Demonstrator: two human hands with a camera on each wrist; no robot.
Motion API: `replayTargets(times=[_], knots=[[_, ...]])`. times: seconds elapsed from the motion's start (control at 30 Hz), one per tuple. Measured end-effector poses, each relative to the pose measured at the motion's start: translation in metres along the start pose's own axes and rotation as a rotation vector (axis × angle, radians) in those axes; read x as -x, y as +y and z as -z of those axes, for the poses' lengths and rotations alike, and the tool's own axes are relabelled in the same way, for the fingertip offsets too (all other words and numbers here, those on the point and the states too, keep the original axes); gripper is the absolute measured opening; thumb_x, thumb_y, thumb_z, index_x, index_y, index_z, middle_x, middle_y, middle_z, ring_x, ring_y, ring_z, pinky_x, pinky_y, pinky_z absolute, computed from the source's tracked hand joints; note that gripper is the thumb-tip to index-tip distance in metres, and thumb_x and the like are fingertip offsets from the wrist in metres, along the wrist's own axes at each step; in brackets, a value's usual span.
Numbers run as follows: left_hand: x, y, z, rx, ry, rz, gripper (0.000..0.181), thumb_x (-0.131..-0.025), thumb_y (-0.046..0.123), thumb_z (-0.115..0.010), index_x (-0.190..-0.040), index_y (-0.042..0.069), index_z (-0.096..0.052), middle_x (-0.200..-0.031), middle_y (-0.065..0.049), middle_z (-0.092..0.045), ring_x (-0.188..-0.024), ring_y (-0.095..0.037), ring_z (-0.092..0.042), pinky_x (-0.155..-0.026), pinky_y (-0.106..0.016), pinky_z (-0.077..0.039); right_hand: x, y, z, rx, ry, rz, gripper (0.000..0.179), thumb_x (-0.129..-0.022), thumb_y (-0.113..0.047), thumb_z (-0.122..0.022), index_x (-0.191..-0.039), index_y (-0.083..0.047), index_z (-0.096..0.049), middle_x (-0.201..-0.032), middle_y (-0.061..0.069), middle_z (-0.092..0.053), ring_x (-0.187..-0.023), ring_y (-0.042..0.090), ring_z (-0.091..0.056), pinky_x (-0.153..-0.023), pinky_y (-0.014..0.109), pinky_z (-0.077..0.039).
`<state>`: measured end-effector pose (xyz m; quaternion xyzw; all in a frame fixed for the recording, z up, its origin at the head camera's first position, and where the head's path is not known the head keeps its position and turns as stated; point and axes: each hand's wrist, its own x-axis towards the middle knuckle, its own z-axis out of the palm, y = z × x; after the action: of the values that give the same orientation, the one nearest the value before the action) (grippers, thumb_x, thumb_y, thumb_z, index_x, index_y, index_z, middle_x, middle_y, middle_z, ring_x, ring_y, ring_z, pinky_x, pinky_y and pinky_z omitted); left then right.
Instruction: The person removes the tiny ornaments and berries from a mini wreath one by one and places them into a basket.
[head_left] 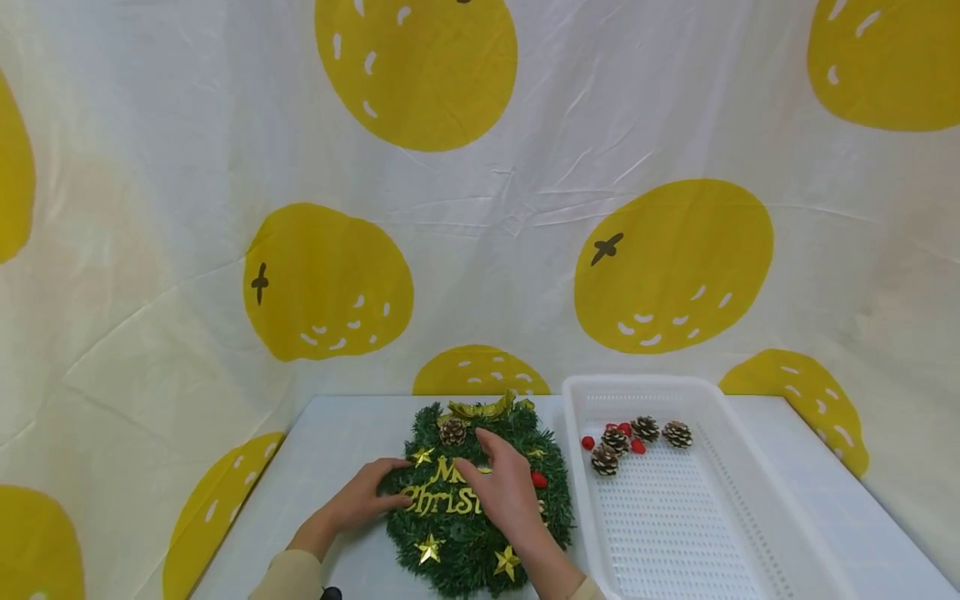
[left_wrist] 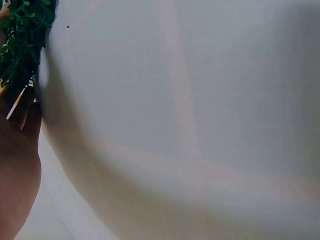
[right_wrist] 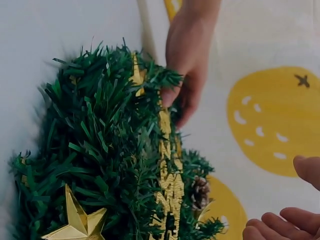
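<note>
A green Christmas wreath (head_left: 447, 561) lies on the white table. Gold "Merry Christmas" lettering (head_left: 442, 502) crosses its middle, partly hidden by my right hand. My left hand (head_left: 365, 497) holds the wreath by its left side, thumb on the front by the lettering. Above the wreath's upper middle is my right hand (head_left: 508, 490), thumb and fingers apart with nothing between them. Just left of those fingertips, a pine cone (head_left: 452, 432) sits on the wreath. Gold stars (head_left: 429, 549), a red berry (head_left: 539, 480) and a gold bow (head_left: 483, 407) also decorate it.
To the right stands a white plastic basket (head_left: 757, 492). Several pine cones (head_left: 677, 433) and red berries (head_left: 588, 442) lie at its far left. A white curtain (head_left: 480, 283) with yellow fruit prints hangs behind the table (head_left: 330, 421).
</note>
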<state>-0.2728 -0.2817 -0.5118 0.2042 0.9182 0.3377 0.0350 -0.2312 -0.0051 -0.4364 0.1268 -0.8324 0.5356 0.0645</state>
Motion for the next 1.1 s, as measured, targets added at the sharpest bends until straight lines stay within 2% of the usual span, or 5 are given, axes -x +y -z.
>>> replayTargets(times=[0.27, 0.4, 0.67, 1.1], knots=[[0.000, 0.001, 0.001, 0.002, 0.000, -0.008, 0.062, -0.089, 0.038, -0.071, -0.137, 0.004, -0.052, -0.139, -0.022, -0.049, -0.131, -0.046, -0.041, -0.105, -0.066, -0.032, -0.011, 0.001, -0.012, 0.048, -0.034, -0.020, 0.063, -0.089, -0.034, -0.073, -0.137, 0.000, -0.053, -0.135, 0.022, -0.055, -0.119, 0.040, -0.056, -0.086, 0.055, -0.052], [0.000, 0.002, 0.001, 0.002, 0.000, -0.013, 0.062, -0.089, 0.038, -0.072, -0.137, 0.004, -0.052, -0.139, -0.022, -0.049, -0.130, -0.046, -0.041, -0.105, -0.065, -0.032, -0.016, 0.004, -0.018, 0.065, -0.063, -0.036, 0.064, -0.089, -0.035, -0.073, -0.138, 0.001, -0.052, -0.136, 0.022, -0.054, -0.120, 0.042, -0.054, -0.088, 0.057, -0.051], [-0.002, -0.001, 0.001, -0.013, 0.004, -0.010, 0.063, -0.089, 0.040, -0.072, -0.137, 0.004, -0.053, -0.139, -0.021, -0.049, -0.130, -0.046, -0.041, -0.105, -0.065, -0.032, -0.030, 0.011, -0.029, 0.115, -0.062, -0.055, 0.064, -0.089, -0.034, -0.072, -0.138, 0.001, -0.052, -0.137, 0.022, -0.054, -0.123, 0.042, -0.052, -0.092, 0.058, -0.048], [-0.002, -0.001, 0.001, -0.008, 0.000, -0.016, 0.062, -0.089, 0.041, -0.071, -0.137, 0.006, -0.053, -0.139, -0.020, -0.050, -0.130, -0.045, -0.043, -0.104, -0.064, -0.034, -0.046, 0.027, -0.042, 0.090, -0.004, -0.052, 0.061, -0.092, -0.038, -0.068, -0.136, 0.002, -0.054, -0.133, 0.022, -0.057, -0.119, 0.040, -0.055, -0.091, 0.056, -0.050]])
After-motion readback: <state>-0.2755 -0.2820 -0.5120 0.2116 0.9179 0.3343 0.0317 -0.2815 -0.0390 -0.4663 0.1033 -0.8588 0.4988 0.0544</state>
